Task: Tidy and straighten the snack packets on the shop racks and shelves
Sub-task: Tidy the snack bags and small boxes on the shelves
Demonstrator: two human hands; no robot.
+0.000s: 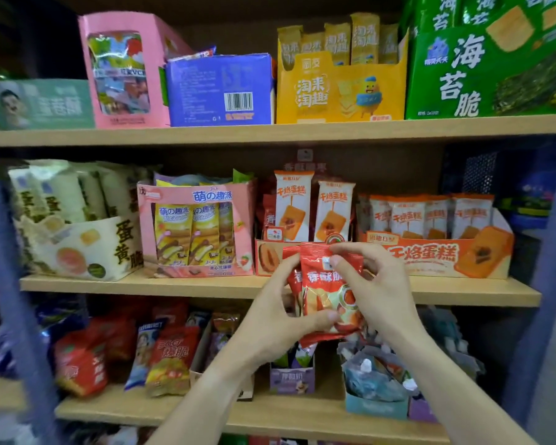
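I hold the red snack packets (325,290) with my left hand (276,313) and right hand (373,284) pinching their sides, out in the open room just past the middle shelf's edge (174,285), in front of the small red box (267,256), between the pink box (196,226) of yellow packs and the orange box (437,252) of cake packs.

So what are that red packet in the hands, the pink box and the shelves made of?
The red packet, which both the left hand and the right hand hold, looks like glossy plastic or foil film: it creases and glints. The pink box seems to be printed cardboard, matte with folded edges. The shelf looks like pale wood or wood-look laminate; which one, I cannot tell.
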